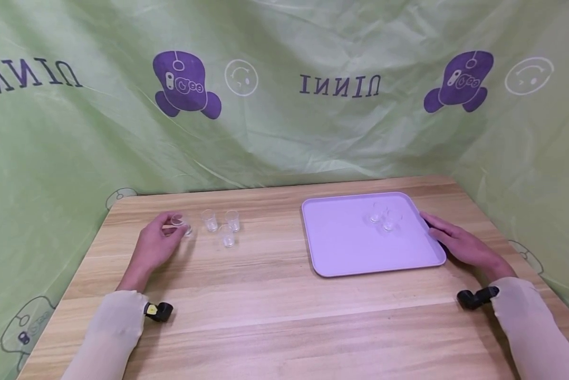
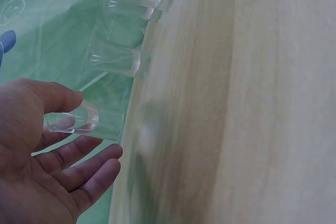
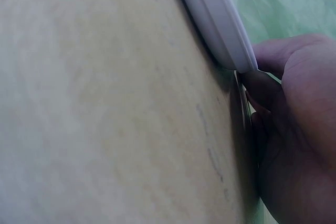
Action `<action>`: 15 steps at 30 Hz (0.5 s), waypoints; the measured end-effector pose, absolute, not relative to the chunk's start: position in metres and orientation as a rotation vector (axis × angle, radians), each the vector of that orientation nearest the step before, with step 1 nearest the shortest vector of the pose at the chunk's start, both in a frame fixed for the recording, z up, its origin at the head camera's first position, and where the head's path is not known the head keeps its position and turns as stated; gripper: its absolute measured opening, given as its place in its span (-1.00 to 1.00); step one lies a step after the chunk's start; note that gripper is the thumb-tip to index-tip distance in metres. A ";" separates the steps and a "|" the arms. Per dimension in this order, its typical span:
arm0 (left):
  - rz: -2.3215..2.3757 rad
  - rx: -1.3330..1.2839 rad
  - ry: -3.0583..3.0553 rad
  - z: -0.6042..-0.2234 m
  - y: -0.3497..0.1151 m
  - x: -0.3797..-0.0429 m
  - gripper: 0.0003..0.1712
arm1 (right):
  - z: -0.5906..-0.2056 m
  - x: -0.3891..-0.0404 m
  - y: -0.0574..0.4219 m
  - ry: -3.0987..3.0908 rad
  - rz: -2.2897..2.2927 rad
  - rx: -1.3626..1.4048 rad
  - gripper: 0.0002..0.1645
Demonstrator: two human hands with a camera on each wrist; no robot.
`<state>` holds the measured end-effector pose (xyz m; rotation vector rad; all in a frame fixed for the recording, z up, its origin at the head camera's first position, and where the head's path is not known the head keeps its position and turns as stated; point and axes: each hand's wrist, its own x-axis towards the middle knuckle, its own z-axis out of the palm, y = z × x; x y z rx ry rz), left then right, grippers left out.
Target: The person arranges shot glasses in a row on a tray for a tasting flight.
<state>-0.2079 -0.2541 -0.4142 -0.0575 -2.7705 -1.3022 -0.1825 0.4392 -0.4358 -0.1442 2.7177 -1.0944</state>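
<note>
My left hand [image 1: 160, 240] pinches a small clear glass [image 2: 107, 121] between thumb and fingers, at the left of the table. The other fingers spread beneath it in the left wrist view. Just right of that hand stand three more clear glasses, among them a near glass [image 1: 227, 237]. My right hand [image 1: 460, 244] grips the right rim of a lilac tray [image 1: 346, 248], thumb and fingers about its edge in the right wrist view. Two clear glasses stand on the tray's right half, one of them a slightly nearer glass [image 1: 388, 222].
A wooden table [image 1: 275, 316] carries everything. Behind it and at both sides hangs a green cloth [image 1: 275, 137] with purple figures and lettering. A black wrist camera [image 1: 160, 312] sits at the left cuff, another black camera [image 1: 476, 298] at the right cuff.
</note>
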 end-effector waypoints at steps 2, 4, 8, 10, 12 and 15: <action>-1.315 -0.054 -2.754 -0.412 -0.253 -0.207 -0.42 | -0.435 -0.183 0.439 2.717 -1.096 -0.149 -0.23; -1.336 -0.065 -2.730 -0.408 -0.251 -0.205 -0.43 | -0.434 -0.182 0.438 2.713 -1.103 -0.148 -0.23; -1.343 -0.100 -2.691 -0.402 -0.246 -0.203 -0.44 | -0.433 -0.181 0.437 2.713 -1.104 -0.142 -0.23; -1.342 -0.114 -2.680 -0.398 -0.243 -0.201 -0.44 | -0.432 -0.181 0.437 2.715 -1.102 -0.143 -0.23; -1.341 -0.124 -2.672 -0.396 -0.240 -0.200 -0.44 | -0.432 -0.181 0.436 2.716 -1.096 -0.139 -0.22; -1.330 -0.140 -2.657 -0.392 -0.236 -0.197 -0.45 | -0.431 -0.180 0.435 2.715 -1.087 -0.139 -0.22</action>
